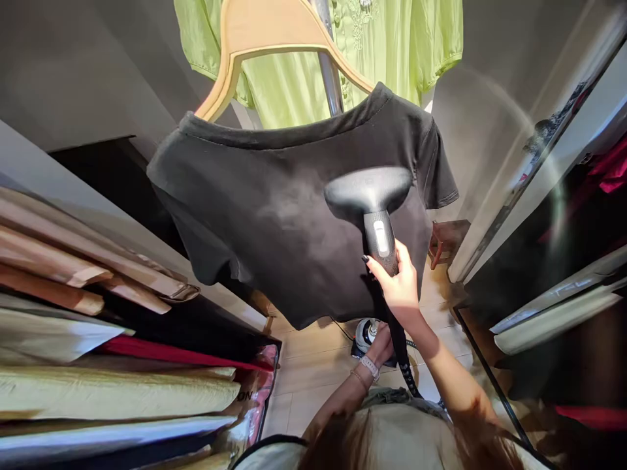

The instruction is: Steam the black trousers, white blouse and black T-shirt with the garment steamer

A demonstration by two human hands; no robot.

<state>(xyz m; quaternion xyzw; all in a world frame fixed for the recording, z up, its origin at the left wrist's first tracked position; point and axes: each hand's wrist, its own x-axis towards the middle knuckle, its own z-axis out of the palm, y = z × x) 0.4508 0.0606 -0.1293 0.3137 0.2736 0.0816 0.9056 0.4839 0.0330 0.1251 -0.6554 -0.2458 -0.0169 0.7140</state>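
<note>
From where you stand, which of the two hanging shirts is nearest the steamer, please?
The black T-shirt, at the steamer head; the green shirt hangs behind it.

Here we go: my right hand is wrapped round the handle of the handheld garment steamer, its wide head right up at the black T-shirt on a wooden hanger. A pale haze crosses the cloth. Down low, my left hand sits beside the black hose, above the steamer's base.
</note>
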